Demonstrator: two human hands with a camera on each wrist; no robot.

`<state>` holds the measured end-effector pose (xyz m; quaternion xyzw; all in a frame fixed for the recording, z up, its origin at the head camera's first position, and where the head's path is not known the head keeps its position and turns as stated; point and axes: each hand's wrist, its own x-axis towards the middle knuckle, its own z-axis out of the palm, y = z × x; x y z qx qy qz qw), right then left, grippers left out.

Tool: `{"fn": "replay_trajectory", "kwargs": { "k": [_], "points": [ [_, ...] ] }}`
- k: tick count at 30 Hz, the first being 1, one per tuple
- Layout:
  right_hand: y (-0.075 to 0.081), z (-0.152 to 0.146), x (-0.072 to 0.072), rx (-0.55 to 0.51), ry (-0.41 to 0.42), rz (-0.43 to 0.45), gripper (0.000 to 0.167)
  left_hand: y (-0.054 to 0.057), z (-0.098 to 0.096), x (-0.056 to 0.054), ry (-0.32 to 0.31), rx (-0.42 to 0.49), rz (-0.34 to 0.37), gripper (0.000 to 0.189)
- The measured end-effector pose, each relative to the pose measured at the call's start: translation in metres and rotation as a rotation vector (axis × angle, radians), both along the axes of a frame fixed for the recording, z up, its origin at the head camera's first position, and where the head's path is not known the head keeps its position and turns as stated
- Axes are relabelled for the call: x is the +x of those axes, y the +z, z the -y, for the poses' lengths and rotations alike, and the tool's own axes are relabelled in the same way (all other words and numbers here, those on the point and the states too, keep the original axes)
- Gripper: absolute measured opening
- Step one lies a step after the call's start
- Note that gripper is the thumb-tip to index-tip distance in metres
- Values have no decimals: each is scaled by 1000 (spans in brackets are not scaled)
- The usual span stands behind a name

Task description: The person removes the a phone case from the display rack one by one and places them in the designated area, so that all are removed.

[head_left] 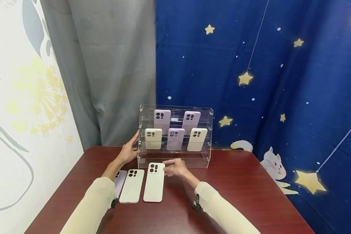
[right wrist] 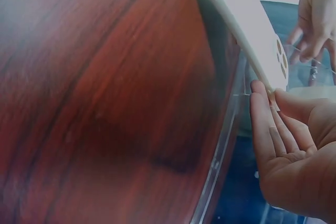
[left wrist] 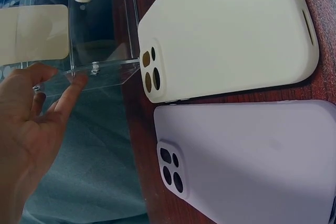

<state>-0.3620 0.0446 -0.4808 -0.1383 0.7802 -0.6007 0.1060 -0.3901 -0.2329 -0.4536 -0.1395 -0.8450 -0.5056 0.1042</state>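
Note:
My right hand (head_left: 176, 167) pinches the top corner of a white phone case (head_left: 153, 183) between thumb and fingers. That case is tilted, its camera end raised off the table in the right wrist view. At the left side of a clear acrylic display stand (head_left: 173, 160), my left hand (head_left: 130, 152) grips the side panel's edge, thumb and fingers on either side of it. A second white phone case (head_left: 131, 187) lies left of the held one. Beside it lies a lilac phone case (left wrist: 252, 156), partly hidden by my left sleeve in the head view.
Two lilac cases, one on the left (head_left: 162, 117) and one on the right (head_left: 191, 119), stand on an upper tier. Below them stand a white case (head_left: 153, 139), a lilac case (head_left: 175, 139) and another white case (head_left: 197, 140). Curtains hang behind the red-brown table (head_left: 237, 191).

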Motion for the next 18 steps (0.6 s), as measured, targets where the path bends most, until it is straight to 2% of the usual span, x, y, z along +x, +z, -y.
{"fn": "replay_trajectory", "kwargs": {
  "k": [8, 18],
  "points": [
    [-11, 7, 1, -26, 1, 39, 39, 2, -2, 1, -6, -4, -22, 104],
    [-20, 16, 6, -19, 4, 29, 34, 1, -1, 3, 14, -38, -57, 103]
  ]
}}
